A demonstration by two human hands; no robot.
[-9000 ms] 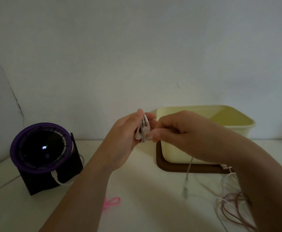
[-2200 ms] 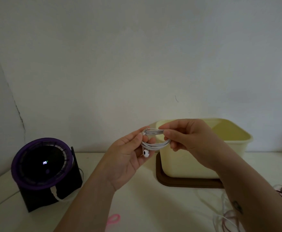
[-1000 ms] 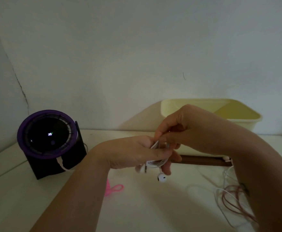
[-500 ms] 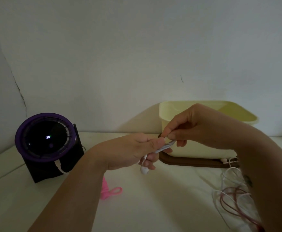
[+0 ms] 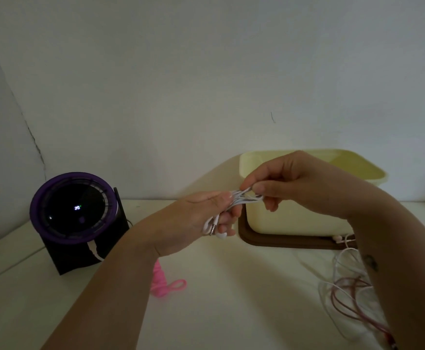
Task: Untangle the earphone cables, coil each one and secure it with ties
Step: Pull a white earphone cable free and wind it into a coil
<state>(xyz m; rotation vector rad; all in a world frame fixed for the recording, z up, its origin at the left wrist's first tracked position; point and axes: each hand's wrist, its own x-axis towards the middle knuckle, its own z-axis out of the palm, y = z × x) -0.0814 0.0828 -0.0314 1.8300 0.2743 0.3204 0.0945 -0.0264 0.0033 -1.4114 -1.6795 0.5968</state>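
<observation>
"So where is the white earphone cable (image 5: 244, 199) right now?" my bench partner asks.

"Obs.: off the table, in the air just in front of the left corner of the pale yellow plastic tub (image 5: 294, 221). It is gathered into a flattened coil and stretched between my hands. My left hand (image 5: 196, 221) has its fingers curled round the near end. My right hand (image 5: 289, 180) pinches the far end between thumb and fingertips. One white earbud (image 5: 222, 236) and the metal jack plug (image 5: 213, 227) hang below my left fingers."

"Why grip both ends?"

"Judgement: tension holds the loops together, since slack, springy cable would fan out. Pulled long and thin, the coil also offers a narrow waist for a tie."

"And the tie?"

"Pink looped tie (image 5: 171, 286) lies on the table, well left of the tub and nearer me, beside my left forearm. Neither hand is free. One must take the whole coil first, probably the left, as its fingers already wrap it. Risk: loops slipping at that hand-over."

"What remains?"

"Loose tangle of white and dark-red cables (image 5: 350, 294), on the table in front of the tub's right end, not yet sorted. The tub stands on a dark brown flat tray (image 5: 282, 243). Tub contents: cannot tell."
</observation>
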